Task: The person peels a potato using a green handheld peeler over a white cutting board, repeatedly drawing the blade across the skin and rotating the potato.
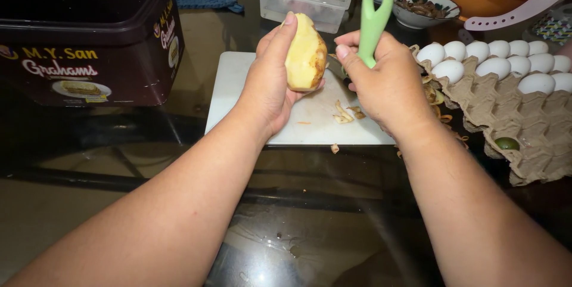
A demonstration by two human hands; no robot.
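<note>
Mostly peeled pale yellow potato (305, 54), upright above the white rectangular cutting board (238, 84), clamped in the left hand (268, 84). Brown skin left along the lower right edge (far side hidden). Right hand (384, 81) closed around the light green plastic peeler (374, 16), blade concealed behind the fingers. Thin peel strips (345, 113) on the board; brown cardboard egg tray (512, 114) cut off at the frame's right edge.
</note>
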